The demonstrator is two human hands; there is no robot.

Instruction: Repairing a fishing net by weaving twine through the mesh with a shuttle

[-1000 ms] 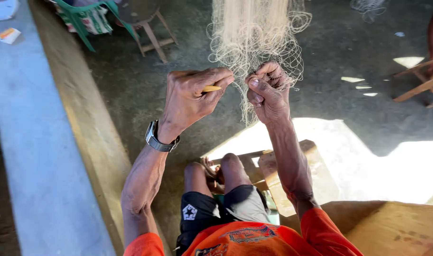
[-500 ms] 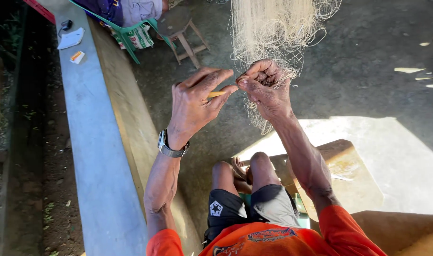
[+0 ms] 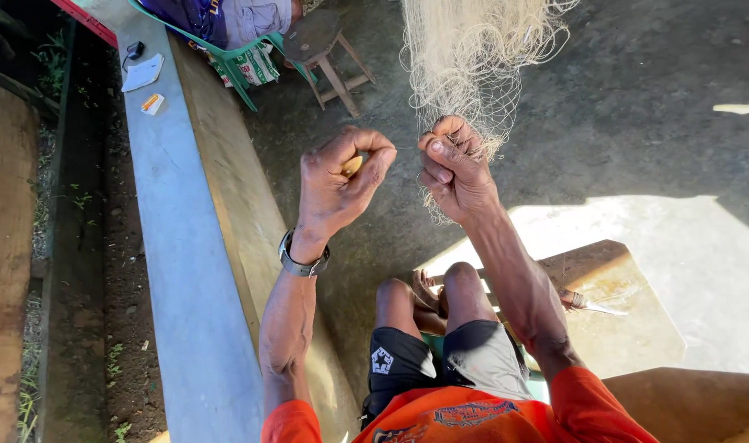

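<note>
A pale fishing net (image 3: 473, 57) hangs down in front of me from the top of the view. My right hand (image 3: 452, 168) is bunched around the net's lower meshes. My left hand (image 3: 337, 180) is closed on a small yellowish netting needle (image 3: 352, 166), a short way left of the right hand. A thin line runs taut between the two hands. A dark watch (image 3: 302, 258) sits on my left wrist. My knees and dark shorts show below.
A long grey ledge (image 3: 177, 246) runs along the left with small papers and a dark gadget on it. A wooden stool (image 3: 329, 49) and a green chair (image 3: 251, 74) holding a seated person stand at the top. A wooden board (image 3: 629, 320) with a knife lies right.
My left hand has pulled away to the left from the right hand, drawing the line tight. The view has shifted, showing more of the ledge.
</note>
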